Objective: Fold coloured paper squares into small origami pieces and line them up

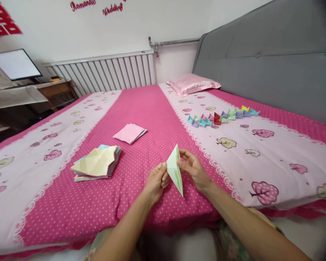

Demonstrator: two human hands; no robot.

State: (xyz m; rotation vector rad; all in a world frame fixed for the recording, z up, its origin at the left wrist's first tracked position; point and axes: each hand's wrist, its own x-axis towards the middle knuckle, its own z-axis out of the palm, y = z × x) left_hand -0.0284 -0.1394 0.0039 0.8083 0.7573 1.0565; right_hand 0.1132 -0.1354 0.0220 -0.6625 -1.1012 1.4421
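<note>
A pale green folded paper [175, 169], a long diamond shape, is held upright over the pink dotted bedspread [141, 108]. My left hand [157, 182] pinches its left edge with closed fingers. My right hand [193, 169] grips its right side, fingers curled onto it. To the left lies a stack of creased coloured paper sheets [97, 163], a yellow one on top. Further back is a small pile of pink square sheets [129, 132]. A row of finished folded paper pieces [222, 116] in several colours lies on the right part of the bed.
A pink pillow [192, 83] lies at the grey headboard [271, 61]. A white radiator [105, 72] lines the far wall. At the left are a desk [21, 95] and a monitor [15, 64]. The bed's near edge runs just below my hands.
</note>
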